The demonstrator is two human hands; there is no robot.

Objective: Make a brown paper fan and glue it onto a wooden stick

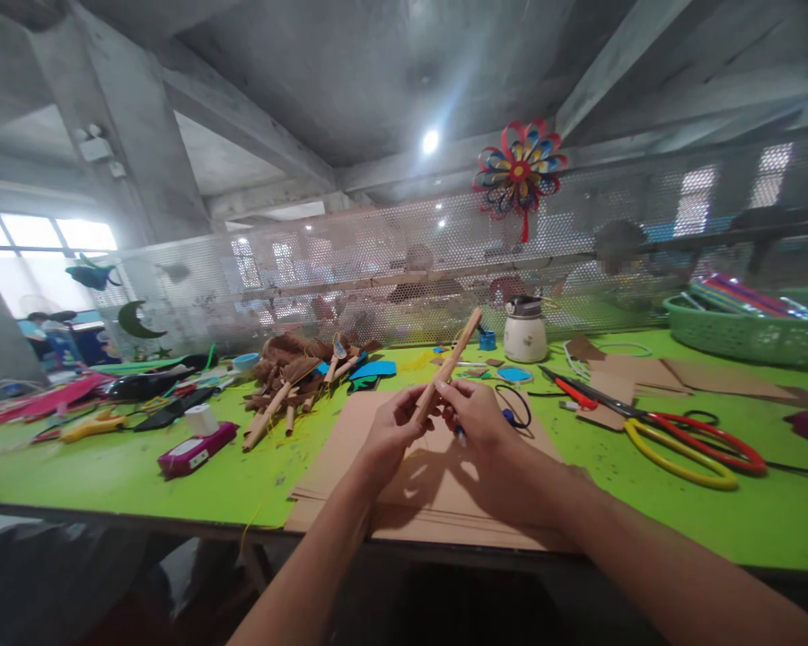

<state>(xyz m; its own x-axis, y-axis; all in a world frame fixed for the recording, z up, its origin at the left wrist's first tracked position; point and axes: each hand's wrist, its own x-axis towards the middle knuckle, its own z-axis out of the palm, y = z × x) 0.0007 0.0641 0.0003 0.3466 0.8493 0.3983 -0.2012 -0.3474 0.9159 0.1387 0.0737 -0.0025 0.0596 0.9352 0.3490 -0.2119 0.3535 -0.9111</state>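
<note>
Left hand point(391, 429) closed around lower end of wooden stick point(448, 366), held slanted up and away above cardboard sheets point(350, 449) at tabletop point(141, 467) near edge, apparently for steadying. Right hand point(475, 414) pinches stick beside it, blue item tucked under fingers; scissors point(687, 435) lie toward right edge

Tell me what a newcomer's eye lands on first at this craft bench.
First, the two hands at centre: the left hand and right hand together hold a slim rolled brown paper stick, tilted up to the right above a stack of cardboard sheets. Next, the bright green table, with big red-and-yellow-handled scissors on its right. Above, a colourful paper pinwheel hangs on the mesh screen.
</note>
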